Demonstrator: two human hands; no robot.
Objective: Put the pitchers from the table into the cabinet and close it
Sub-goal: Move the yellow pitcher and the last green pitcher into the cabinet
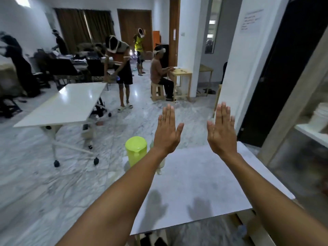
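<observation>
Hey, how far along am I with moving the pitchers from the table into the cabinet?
Nothing looks done: the lime-green lidded plastic pitcher stands on the far corner of the white table. Nothing is in hand; the left hand and right hand hover open, empty, above it. Left: carry it to the glass-fronted cabinet on the right, then close it.

Dim; ceiling light top left; glare on far table; shadows on near table; edges blurred.

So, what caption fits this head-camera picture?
Open left hand and right hand above a white table, green pitcher at its far corner.
</observation>
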